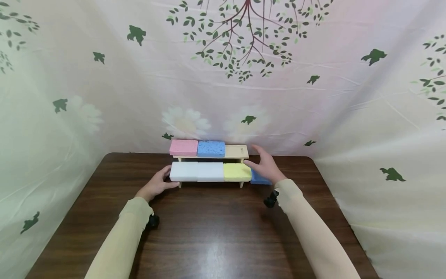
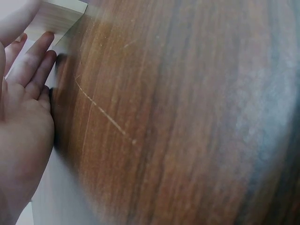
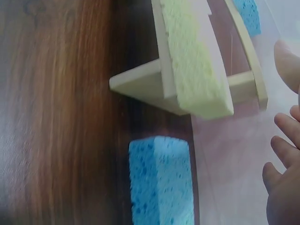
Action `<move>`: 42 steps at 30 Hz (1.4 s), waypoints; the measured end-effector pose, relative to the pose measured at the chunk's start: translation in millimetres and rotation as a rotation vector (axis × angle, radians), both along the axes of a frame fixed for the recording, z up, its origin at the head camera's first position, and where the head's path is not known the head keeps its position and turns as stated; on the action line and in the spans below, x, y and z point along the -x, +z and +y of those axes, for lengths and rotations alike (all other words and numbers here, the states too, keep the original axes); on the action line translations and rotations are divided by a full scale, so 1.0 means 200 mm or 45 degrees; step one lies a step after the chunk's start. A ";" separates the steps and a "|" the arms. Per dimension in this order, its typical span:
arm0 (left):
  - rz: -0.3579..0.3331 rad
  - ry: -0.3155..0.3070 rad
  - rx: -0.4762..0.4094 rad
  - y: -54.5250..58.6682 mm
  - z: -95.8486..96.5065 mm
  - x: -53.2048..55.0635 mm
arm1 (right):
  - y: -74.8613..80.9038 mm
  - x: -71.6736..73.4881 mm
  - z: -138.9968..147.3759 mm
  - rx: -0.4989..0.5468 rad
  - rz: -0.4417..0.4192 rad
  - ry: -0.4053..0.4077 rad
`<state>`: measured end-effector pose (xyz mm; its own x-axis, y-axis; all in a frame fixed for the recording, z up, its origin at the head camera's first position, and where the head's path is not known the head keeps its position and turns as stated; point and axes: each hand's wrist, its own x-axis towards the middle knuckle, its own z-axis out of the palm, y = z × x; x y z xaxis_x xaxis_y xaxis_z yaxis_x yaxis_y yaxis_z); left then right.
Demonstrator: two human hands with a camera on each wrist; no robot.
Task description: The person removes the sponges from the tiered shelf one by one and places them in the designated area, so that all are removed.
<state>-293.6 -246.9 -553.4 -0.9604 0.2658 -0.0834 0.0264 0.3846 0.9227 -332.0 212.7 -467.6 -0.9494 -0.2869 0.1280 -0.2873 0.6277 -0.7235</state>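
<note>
A two-tier wooden stand (image 1: 237,151) stands at the back of the table. On its upper tier lie a pink sponge (image 1: 183,148) and a blue sponge (image 1: 211,148), side by side. Two white sponges (image 1: 184,171) and a yellow sponge (image 1: 237,172) fill the lower tier in a row. My left hand (image 1: 157,183) is at the left end of that tier, fingers extended, fingertips right at the wood (image 2: 61,18) in the left wrist view. My right hand (image 1: 266,166), fingers spread and holding nothing, hovers beside the yellow sponge. Below it another blue sponge (image 3: 164,183) rests on the table.
The dark wood-grain table (image 1: 216,232) spreads in front of the stand. A patterned cloth (image 1: 209,97) hangs behind it and along both sides. Each wrist carries a small black camera (image 1: 271,199).
</note>
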 end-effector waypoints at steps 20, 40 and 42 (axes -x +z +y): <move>0.019 0.000 -0.010 0.00 0.01 0.05 | 0.11 0.05 -0.21 -0.093 0.046 0.125; 0.014 0.000 -0.035 -0.01 0.00 0.01 | 0.09 0.11 -0.41 -0.179 0.069 0.162; 0.015 0.003 -0.031 -0.01 0.00 0.01 | 0.09 0.11 -0.43 -0.184 0.070 0.163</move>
